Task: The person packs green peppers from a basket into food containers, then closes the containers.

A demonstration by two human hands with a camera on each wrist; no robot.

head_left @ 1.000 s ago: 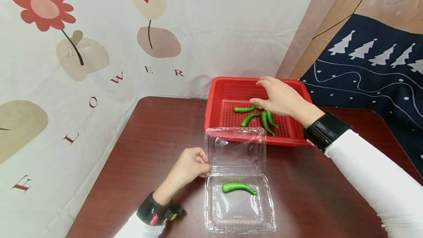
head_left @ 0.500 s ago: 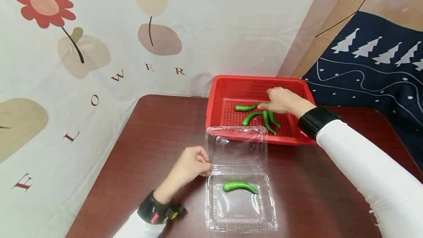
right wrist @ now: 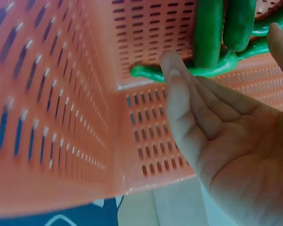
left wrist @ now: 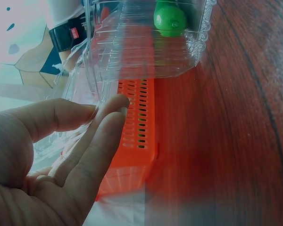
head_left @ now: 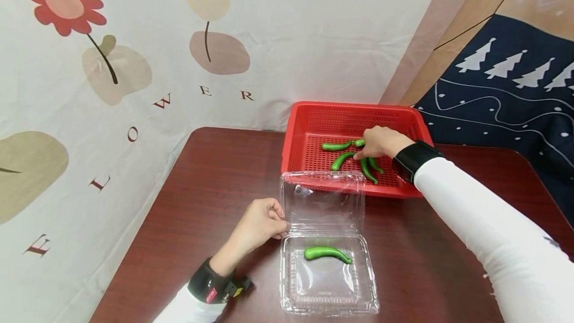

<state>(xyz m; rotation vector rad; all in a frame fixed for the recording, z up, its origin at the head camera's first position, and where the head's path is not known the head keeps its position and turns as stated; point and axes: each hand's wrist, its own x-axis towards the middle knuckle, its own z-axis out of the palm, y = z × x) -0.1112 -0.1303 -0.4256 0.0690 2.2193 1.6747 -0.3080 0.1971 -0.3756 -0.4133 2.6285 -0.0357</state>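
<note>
Red basket (head_left: 296, 136), five peppers (head_left: 336, 147), box (head_left: 324, 288) (one pepper (head_left: 326, 252))

The head view looks from above and behind both hands, facing forward and down; the farthest back of the three, it takes in the left hand (head_left: 257, 221), the right hand (head_left: 378, 142), the table (head_left: 215, 173) and the curtain (head_left: 287, 39) beyond them. The left wrist view, close and turned sideways, faces past the left hand to the box (head_left: 323, 285) and, beyond, the basket (head_left: 341, 121). The right wrist view, also close, looks past the right palm into the basket. Head and left wrist views share the left hand and box; all three share the basket.
</note>
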